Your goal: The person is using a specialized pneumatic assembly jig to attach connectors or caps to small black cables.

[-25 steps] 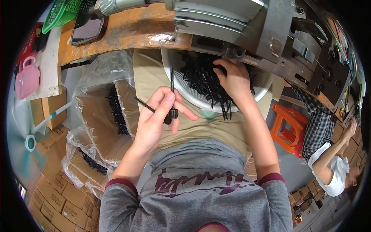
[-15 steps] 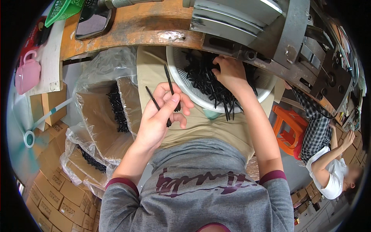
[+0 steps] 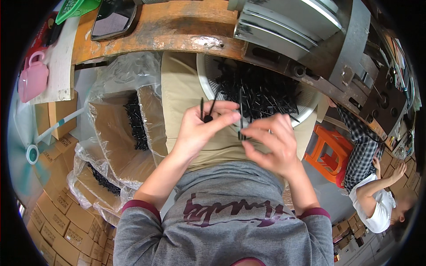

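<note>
My left hand (image 3: 195, 131) is closed around a couple of thin black rods (image 3: 212, 106) that stick up between its fingers, each with a thicker end. Just right of it another black rod (image 3: 241, 104) stands upright. My left thumb and fingertips meet its middle, while my right hand (image 3: 276, 144) pinches near its thick lower end, slightly blurred. Both hands are over my lap, in front of a round white plastic basket (image 3: 205, 77). A heap of similar black rods (image 3: 266, 91) lies in that basket.
Beyond the basket runs a wooden bench (image 3: 177, 29) with a phone (image 3: 114, 18) and a metal machine (image 3: 284, 26). Plastic-lined cardboard boxes (image 3: 117, 142) with black parts stand at left, near a fan (image 3: 32, 154). An orange stool (image 3: 329, 153) and another person (image 3: 375, 195) are at right.
My right hand has come out of the heap toward me and now has a rod at its fingertips. My left hand has moved right to meet it, still holding its rods.
</note>
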Demonstrator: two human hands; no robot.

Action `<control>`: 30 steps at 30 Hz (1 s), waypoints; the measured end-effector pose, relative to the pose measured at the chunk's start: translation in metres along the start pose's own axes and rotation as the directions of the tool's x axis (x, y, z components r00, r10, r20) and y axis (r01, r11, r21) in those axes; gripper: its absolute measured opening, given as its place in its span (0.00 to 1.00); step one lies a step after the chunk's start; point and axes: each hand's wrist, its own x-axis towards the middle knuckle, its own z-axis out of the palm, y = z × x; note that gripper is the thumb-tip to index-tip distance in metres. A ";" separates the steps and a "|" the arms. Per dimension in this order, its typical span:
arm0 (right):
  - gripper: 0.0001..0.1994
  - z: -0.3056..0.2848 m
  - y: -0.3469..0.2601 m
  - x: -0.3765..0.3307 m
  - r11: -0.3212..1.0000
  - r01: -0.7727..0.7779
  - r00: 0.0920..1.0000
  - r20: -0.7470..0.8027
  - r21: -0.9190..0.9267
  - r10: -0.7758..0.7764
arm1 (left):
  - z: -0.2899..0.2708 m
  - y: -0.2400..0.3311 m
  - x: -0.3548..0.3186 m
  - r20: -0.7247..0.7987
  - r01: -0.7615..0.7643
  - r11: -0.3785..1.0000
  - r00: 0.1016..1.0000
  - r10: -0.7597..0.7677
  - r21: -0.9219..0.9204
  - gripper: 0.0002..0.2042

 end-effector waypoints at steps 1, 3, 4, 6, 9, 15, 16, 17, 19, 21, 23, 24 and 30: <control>0.17 -0.002 -0.007 -0.003 1.000 0.010 1.000 0.003 0.005 -0.010 | 0.002 -0.002 -0.001 0.033 -0.025 1.000 0.999 0.025 -0.006 0.13; 0.17 -0.007 -0.014 -0.005 0.999 0.037 0.999 0.001 -0.008 -0.037 | 0.002 0.001 -0.002 0.126 0.033 0.999 0.991 -0.039 0.043 0.10; 0.18 -0.009 -0.016 -0.006 0.999 0.049 0.999 -0.001 -0.014 -0.049 | 0.005 0.003 -0.004 0.142 0.020 1.000 0.990 -0.021 0.008 0.08; 0.18 -0.011 -0.021 -0.007 0.997 0.063 0.998 -0.007 -0.041 -0.064 | 0.005 0.003 -0.007 0.160 -0.032 0.999 0.987 0.032 -0.008 0.08; 0.19 -0.011 -0.025 -0.008 0.995 0.077 0.997 -0.013 -0.060 -0.078 | 0.002 0.006 -0.010 0.180 -0.025 1.000 0.983 0.025 -0.002 0.07; 0.18 -0.012 -0.026 -0.010 0.997 0.068 0.997 -0.030 -0.033 -0.069 | 0.001 0.011 -0.014 0.221 0.056 0.997 0.974 -0.042 -0.057 0.08; 0.17 -0.012 -0.026 -0.010 0.998 0.059 0.998 -0.034 -0.023 -0.060 | -0.001 0.010 -0.014 0.213 0.058 0.996 0.976 -0.041 -0.072 0.08; 0.16 -0.012 -0.023 -0.011 1.000 0.013 0.999 -0.038 -0.010 -0.013 | -0.002 0.009 -0.014 0.205 0.059 0.994 0.978 -0.040 -0.087 0.08; 0.14 -0.010 -0.013 -0.015 0.997 -0.079 0.996 -0.045 0.012 0.080 | -0.010 0.004 -0.011 0.176 0.074 0.987 0.983 -0.048 -0.145 0.09; 0.12 -0.002 0.003 -0.021 0.971 -0.237 0.966 -0.113 -0.040 0.231 | -0.010 0.002 -0.009 0.111 0.036 0.980 0.994 -0.014 -0.197 0.07; 0.12 0.002 0.018 -0.025 0.910 -0.404 0.910 -0.139 -0.090 0.390 | -0.015 0.005 -0.010 0.074 0.007 0.987 0.997 0.005 -0.161 0.11; 0.12 0.005 0.025 -0.027 0.899 -0.423 0.904 -0.120 -0.115 0.411 | -0.019 0.003 -0.008 0.069 -0.014 0.989 0.997 0.024 -0.149 0.12; 0.12 0.026 0.045 -0.024 0.906 -0.324 0.945 -0.054 -0.271 0.322 | -0.014 -0.001 -0.008 -0.017 -0.090 0.968 0.996 0.088 -0.235 0.13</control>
